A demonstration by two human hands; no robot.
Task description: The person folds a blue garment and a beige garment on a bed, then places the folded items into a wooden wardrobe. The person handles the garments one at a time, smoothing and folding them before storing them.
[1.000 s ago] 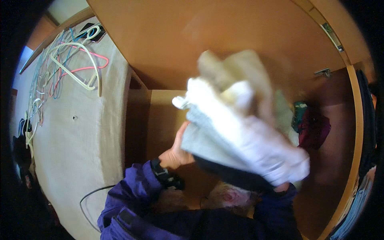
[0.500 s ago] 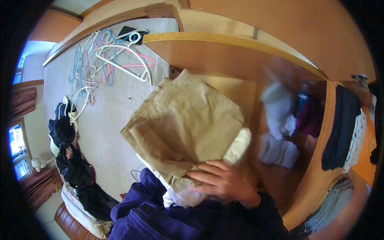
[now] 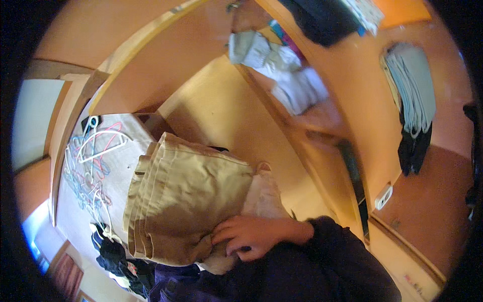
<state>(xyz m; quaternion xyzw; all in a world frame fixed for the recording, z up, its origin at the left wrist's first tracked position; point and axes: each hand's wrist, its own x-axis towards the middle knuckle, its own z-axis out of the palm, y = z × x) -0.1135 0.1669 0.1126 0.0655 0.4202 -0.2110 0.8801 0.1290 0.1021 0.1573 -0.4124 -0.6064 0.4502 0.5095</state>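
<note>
Folded khaki trousers (image 3: 193,196) lie in a thick stack against my front, waistband and layered edges toward the left. A pale cream garment (image 3: 264,196) sticks out from under them on the right. My right hand (image 3: 251,236) is closed on the near right corner of the trousers, its fingers curled over the cloth. My left sleeve passes beneath the pile, and the left hand is hidden there.
Tangled hangers (image 3: 95,156) lie on a pale surface at left, beside dark clothes (image 3: 115,256). An open wooden cabinet holds white folded cloths (image 3: 302,90), dark garments (image 3: 322,22) and a grey-blue stack (image 3: 412,85). A white socket (image 3: 384,196) is at right.
My view has swung right toward the cabinet, so the hangers now sit farther left. The trousers have come along with me, and my right hand's fingers are more curled.
</note>
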